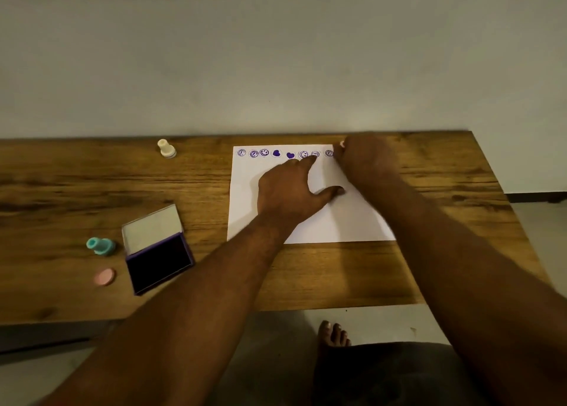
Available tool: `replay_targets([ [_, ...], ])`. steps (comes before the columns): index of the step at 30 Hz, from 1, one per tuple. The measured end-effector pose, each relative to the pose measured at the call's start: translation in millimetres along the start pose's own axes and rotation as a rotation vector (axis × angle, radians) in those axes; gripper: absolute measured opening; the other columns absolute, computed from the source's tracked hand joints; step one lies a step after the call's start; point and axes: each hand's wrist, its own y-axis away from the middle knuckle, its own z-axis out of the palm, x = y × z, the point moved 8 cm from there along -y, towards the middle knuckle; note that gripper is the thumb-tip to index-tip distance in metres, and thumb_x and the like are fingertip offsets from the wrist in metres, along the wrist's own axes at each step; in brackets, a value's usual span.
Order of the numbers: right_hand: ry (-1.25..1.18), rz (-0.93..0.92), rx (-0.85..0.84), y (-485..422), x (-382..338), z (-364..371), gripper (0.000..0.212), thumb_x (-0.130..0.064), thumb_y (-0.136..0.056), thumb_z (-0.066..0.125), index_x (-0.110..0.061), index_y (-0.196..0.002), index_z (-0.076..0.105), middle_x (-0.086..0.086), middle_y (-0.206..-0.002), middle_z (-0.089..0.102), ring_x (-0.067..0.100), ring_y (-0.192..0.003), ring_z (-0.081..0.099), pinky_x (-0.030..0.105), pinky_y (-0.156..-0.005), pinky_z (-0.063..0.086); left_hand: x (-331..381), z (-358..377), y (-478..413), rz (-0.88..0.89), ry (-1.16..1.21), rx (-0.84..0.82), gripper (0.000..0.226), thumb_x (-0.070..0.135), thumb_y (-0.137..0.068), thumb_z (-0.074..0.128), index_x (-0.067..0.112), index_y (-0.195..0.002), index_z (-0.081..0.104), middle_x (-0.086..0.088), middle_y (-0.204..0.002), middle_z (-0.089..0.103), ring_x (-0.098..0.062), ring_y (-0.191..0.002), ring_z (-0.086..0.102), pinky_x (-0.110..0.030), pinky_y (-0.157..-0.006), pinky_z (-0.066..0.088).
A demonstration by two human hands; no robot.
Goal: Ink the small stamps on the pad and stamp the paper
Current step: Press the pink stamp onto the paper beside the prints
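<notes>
A wooden table (pixel 92 175) stands against a plain pale wall (pixel 276 52), under dim light. On its right half lies the white paper (pixel 337 221), with a row of purple prints (pixel 276 153) along its far edge: ringed faces and two solid hearts.

At the right end of that row, over the far right corner of the sheet, the right grip (pixel 365 160) is clenched round a small pink stamp (pixel 342 143). Only the stamp's tip shows above the knuckles. It seems to be pressing down, or about to, to carry the row on rightward.

The left grip (pixel 288 191) is released and lies flat on the paper just left of the right grip. Its fingers are spread and the forefinger reaches to the prints. It grasps nothing and probably pins the sheet so it cannot slide or lift with the stamp.

At the near left the ink pad (pixel 158 263) lies with its lid (pixel 152 226) tipped back, the dark face bare for inking. Just left of it stands a teal stamp (pixel 100 245), and a pink cap (pixel 105 276) lies nearer. A cream stamp (pixel 166 148) stands well apart at the far edge, left of the paper.
</notes>
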Motion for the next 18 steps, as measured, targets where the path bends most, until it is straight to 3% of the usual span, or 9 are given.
replay_targets([
  [2,0.083,0.043,-0.096,4,-1,19,0.042,-0.039,-0.105,0.045,-0.011,-0.112,0.075,0.016,-0.115,0.072,0.038,-0.108,0.068,0.039,-0.082,0.054,-1,4,0,-0.007,0.016,-0.040,0.098,0.098,-0.071,0.048,0.033,-0.143,0.061,0.004,-0.125,0.074,-0.021,-0.114,0.069,-0.034,-0.089,0.053],
  [6,0.212,0.007,-0.085,0,-9,20,0.035,-0.028,-0.105,0.046,-0.011,-0.110,0.076,0.013,-0.111,0.074,0.036,-0.104,0.070,0.038,-0.076,0.055,-2,9,-1,-0.005,0.000,-0.069,0.100,0.098,-0.072,0.047,0.033,-0.146,0.059,0.004,-0.127,0.073,-0.021,-0.115,0.068,-0.035,-0.090,0.053],
  [11,0.168,0.007,-0.111,-3,0,24,0.044,-0.036,-0.108,0.038,-0.008,-0.111,0.073,0.018,-0.116,0.071,0.038,-0.110,0.067,0.040,-0.081,0.053,-1,7,-2,0.007,0.000,-0.040,0.098,0.097,-0.073,0.047,0.029,-0.143,0.063,0.002,-0.121,0.075,-0.023,-0.109,0.070,-0.036,-0.086,0.054],
  [18,0.183,-0.017,-0.133,0,-4,20,0.044,-0.037,-0.108,0.038,-0.010,-0.111,0.073,0.017,-0.113,0.072,0.038,-0.106,0.069,0.043,-0.082,0.058,-1,15,-6,0.006,-0.032,-0.127,0.101,0.098,-0.071,0.047,0.030,-0.145,0.058,0.003,-0.129,0.072,-0.022,-0.118,0.067,-0.037,-0.091,0.052],
])
